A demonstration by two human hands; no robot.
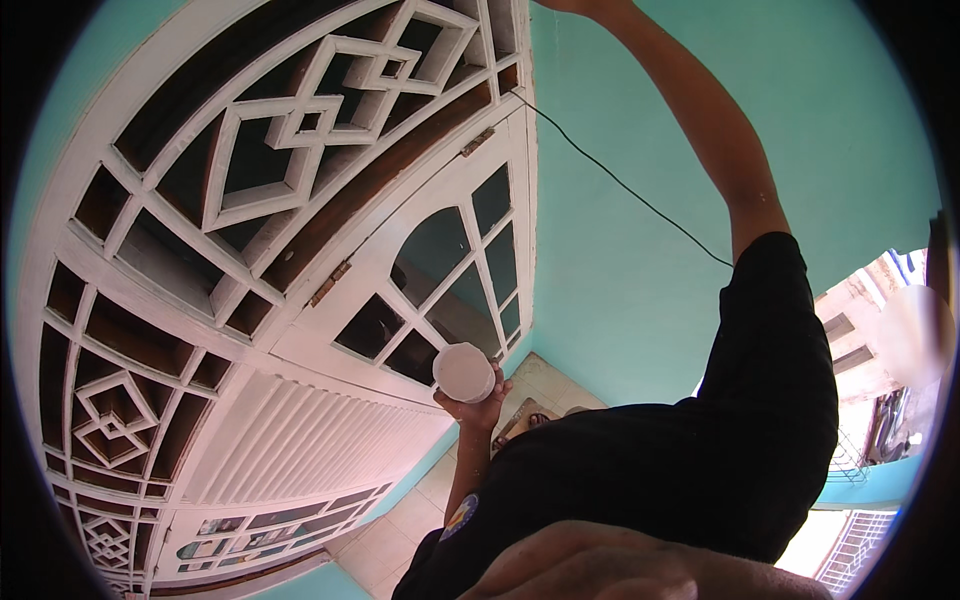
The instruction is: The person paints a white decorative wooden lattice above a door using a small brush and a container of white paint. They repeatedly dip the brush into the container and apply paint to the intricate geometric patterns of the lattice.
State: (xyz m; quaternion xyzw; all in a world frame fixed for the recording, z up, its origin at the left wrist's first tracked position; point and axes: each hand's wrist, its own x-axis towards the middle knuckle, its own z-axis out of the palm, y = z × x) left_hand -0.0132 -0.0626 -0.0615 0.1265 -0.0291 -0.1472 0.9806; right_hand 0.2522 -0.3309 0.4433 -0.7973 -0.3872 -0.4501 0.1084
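A round, pale tub (464, 373) sits in my left hand (480, 408), in front of the white door (372, 262).
My left fingers curl around its side, while my right hand (568, 5) reaches up at the far edge, too cut off for me to tell its grip; the tub's rim overlaps the glass panes (465, 300), contact unclear; smooth turquoise wall (625, 130) opens between door and right arm, crossed by a thin dark cable (640, 194); diamond-shaped latticework (318, 140) lies far left, tiled floor (400, 530) nearer.
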